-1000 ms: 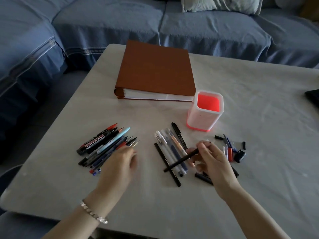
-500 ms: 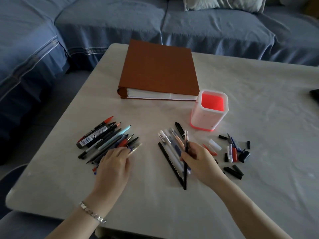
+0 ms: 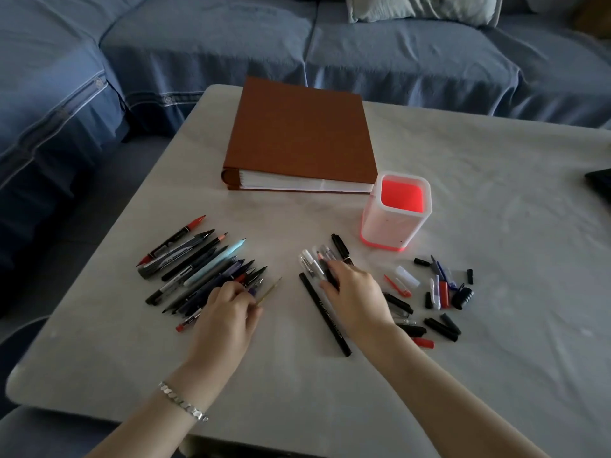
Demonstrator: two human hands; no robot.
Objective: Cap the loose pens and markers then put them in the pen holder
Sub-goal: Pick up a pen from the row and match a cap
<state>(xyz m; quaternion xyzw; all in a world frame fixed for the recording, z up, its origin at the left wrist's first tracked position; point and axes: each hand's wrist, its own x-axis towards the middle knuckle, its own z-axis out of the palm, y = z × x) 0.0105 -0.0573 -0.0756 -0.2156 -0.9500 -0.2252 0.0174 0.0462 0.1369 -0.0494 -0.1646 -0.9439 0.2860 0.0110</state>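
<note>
Grey table (image 3: pixel 496 200) before blue sofa (image 3: pixel 396 61), left hand (image 3: pixel 228 312) around a thin pen (image 3: pixel 271 289), right hand (image 3: pixel 357 292) around a black pen (image 3: pixel 330 274).

This is a home living room: a large corner sofa draped in loose, creased blue fabric covers with pale stitched bands (image 3: pixel 396 61) wraps round the far and left sides, and a pale grey-green soft cushion (image 3: pixel 420 8) leans on its backrest. In front of it stands a low table with rounded corners under a wrinkled off-white cloth (image 3: pixel 496 193), at coffee-table height to the seats. On this table lie a thick rust-brown ring binder (image 3: pixel 301 133), a heap of loose pens and markers (image 3: pixel 198 269) and a white square plastic pen holder with a red inside (image 3: pixel 390 233), homely stationery, not office fittings.
</note>
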